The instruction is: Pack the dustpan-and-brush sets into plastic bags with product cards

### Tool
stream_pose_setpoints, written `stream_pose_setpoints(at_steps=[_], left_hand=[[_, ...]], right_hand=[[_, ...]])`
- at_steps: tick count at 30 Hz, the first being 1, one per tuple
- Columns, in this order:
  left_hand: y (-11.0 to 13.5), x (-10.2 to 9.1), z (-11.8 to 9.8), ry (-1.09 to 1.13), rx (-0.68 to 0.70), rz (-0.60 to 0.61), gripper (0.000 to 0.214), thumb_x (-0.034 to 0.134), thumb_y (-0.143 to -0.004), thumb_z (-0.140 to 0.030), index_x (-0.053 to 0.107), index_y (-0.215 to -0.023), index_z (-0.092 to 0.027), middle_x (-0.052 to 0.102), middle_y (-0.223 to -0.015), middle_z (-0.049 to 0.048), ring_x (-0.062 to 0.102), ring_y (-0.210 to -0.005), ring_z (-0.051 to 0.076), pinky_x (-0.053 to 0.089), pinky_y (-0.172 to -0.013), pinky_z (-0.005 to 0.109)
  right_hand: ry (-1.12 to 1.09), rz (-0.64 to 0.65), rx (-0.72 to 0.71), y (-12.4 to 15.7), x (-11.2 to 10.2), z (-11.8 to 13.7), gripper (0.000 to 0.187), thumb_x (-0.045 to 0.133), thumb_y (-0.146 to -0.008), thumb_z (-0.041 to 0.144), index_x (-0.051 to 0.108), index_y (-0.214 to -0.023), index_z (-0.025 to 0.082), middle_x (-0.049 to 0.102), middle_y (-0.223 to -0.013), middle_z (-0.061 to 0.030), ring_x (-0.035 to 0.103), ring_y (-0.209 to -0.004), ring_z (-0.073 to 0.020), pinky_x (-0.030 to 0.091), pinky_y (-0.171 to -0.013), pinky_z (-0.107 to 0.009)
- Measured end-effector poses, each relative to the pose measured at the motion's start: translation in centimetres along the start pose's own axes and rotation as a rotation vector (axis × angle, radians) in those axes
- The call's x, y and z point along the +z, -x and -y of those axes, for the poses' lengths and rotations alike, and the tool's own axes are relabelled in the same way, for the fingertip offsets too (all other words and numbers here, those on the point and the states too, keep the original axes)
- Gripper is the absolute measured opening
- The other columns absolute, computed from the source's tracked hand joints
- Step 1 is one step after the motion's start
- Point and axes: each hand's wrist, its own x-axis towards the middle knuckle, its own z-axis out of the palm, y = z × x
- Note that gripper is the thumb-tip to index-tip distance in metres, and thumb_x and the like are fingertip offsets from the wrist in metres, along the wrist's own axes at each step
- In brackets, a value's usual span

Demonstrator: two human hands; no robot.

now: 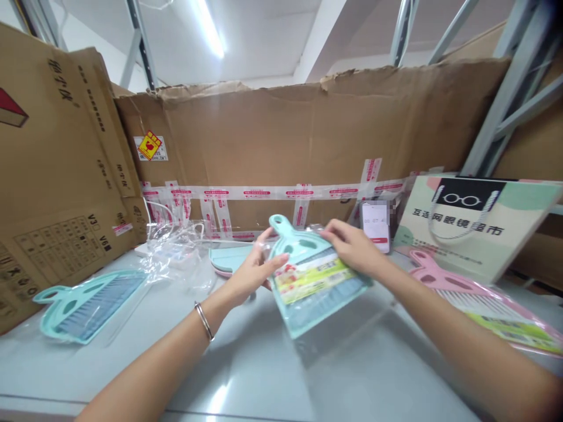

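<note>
A light green dustpan [288,316] is in the air above the grey table [250,375], in front of the person and a little right of the middle. A blue-grey brush [341,300] and a printed card [314,278] lie against its face, and a clear film seems to cover all of this. Its long axis is slanted: the handle [287,231] points up and to the left, away from the person, while the wide edge goes down and to the right, nearer to the body.

The left hand [257,264] grips the left side, just below the handle; its thumb lies on the front face, and the other fingers go partly behind. The right hand [354,249] is at the opposite side, on the upper right edge, with fingers bent and closed there. Whether they pinch the dustpan itself or only the film, one cannot tell. Both hands touch it, so neither is nearer to it, but the left one is closer to the handle. The wide lower edge is free of both hands and stands apart from the table.
</note>
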Motion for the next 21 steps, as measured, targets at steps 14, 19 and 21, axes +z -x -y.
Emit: stream_pose_setpoints(at_steps=[14,19,21], left_hand=[[-0.7,-1.2,1.7,0.17,-0.174,-0.624,0.034,0.055,-0.072,-0.054,0.039,-0.083,-0.027,0.041,-0.05,-0.0102,0.035,-0.032,0.006,0.021,-0.033,0.015],[-0.4,-0.3,1.7,0.145,-0.006,-0.51,0.037,0.055,-0.071,-0.058,0.046,-0.084,-0.023,0.05,-0.059,-0.0057,0.045,-0.04,0.007,0.025,-0.035,0.014],[-1.0,-0.9,1.7,0.137,0.106,-0.504,0.036,0.055,-0.072,-0.056,0.049,-0.082,-0.021,0.054,-0.067,-0.003,0.051,-0.05,0.008,0.036,-0.04,0.016]], right_hand=[[-0.977,-0.005,0.364,3.8,6.3,2.9,0.031,0.071,-0.062,0.041,0.056,-0.078,0.019,0.065,-0.073,-0.0027,0.061,-0.071,-0.0177,0.05,-0.061,-0.029],[-1.321,0.107,0.53,3.8,6.6,3.2,0.025,0.071,-0.063,0.023,0.055,-0.082,0.02,0.068,-0.071,-0.0001,0.063,-0.064,-0.0137,0.051,-0.066,-0.027],[-1.316,0.118,0.572,3.8,6.1,2.9,0.021,0.067,-0.065,0.016,0.056,-0.083,0.02,0.069,-0.073,-0.0002,0.064,-0.064,-0.0132,0.052,-0.064,-0.026]])
